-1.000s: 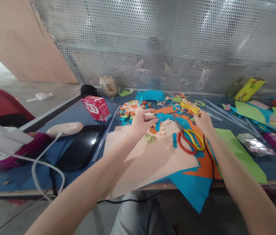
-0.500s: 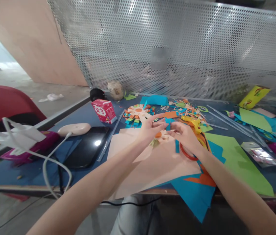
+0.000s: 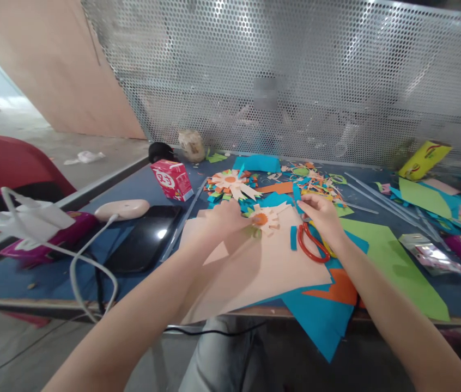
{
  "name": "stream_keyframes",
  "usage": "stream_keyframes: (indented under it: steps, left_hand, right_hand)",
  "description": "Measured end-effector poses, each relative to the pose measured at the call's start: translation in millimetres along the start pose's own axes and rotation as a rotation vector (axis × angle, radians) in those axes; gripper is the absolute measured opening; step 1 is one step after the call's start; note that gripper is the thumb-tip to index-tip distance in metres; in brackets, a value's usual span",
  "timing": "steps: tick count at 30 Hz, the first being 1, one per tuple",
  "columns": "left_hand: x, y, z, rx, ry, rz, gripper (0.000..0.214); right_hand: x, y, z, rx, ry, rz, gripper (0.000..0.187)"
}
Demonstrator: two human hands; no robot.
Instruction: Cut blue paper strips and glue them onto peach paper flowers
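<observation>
At the flower's left edge, my left hand (image 3: 227, 219) reaches in with its fingers bent; they are blurred and partly hidden, so I cannot tell whether they grip it. The paper flower (image 3: 272, 218), peach petals round an orange centre, lies on a large peach sheet (image 3: 250, 272). My right hand (image 3: 318, 211) pinches a narrow blue paper strip (image 3: 297, 192) between thumb and fingers. Just below that hand rest red-handled scissors (image 3: 311, 246), and a short blue paper piece (image 3: 293, 238) lies to their left.
Behind is a layered paper rosette (image 3: 232, 182) with paper scraps (image 3: 312, 179) to its right. On the left are a phone (image 3: 144, 239), a pink box (image 3: 172, 181) and a white charger with cable (image 3: 30, 223). A green sheet (image 3: 394, 267) and clear sticks (image 3: 381, 201) lie right.
My hands have moved apart. The left went down and left to the flower, while the right drew rightward with the blue strip. The scissors' handles and the flower are now less covered.
</observation>
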State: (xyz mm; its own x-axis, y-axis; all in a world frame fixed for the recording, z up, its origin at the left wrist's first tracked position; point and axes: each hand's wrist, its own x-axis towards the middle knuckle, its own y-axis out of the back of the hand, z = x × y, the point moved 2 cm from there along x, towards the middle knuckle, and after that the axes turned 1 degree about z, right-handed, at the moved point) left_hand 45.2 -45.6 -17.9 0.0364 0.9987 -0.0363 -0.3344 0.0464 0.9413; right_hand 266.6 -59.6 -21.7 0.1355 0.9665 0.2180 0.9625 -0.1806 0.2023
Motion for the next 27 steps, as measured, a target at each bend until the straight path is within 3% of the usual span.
stream_keyframes:
  steps: [7, 13, 17, 21, 27]
  left_hand:
    - [8.5, -5.3, 0.9, -0.122, -0.053, 0.000, 0.057]
    - [12.6, 3.4, 2.5, -0.614, -0.203, 0.186, 0.055]
    - [11.1, 8.5, 8.2, -1.015, -0.283, 0.221, 0.069]
    - [10.0, 8.8, 11.7, -1.319, -0.254, 0.183, 0.078]
    - [3.6, 11.0, 18.7, -1.461, -0.163, 0.081, 0.058]
  right_hand:
    - [-2.9, -1.0, -4.2, 0.012, 0.009, -0.040, 0.021]
    - [-3.8, -4.9, -0.9, 0.086, 0.005, -0.125, 0.025]
    - [-3.7, -5.2, -0.3, 0.059, 0.122, -0.138, 0.024]
    - [-9.1, -7.0, -8.0, 0.085, 0.211, -0.268, 0.021]
    - [-17.8, -7.3, -18.2, -0.003, 0.276, -0.389, 0.012]
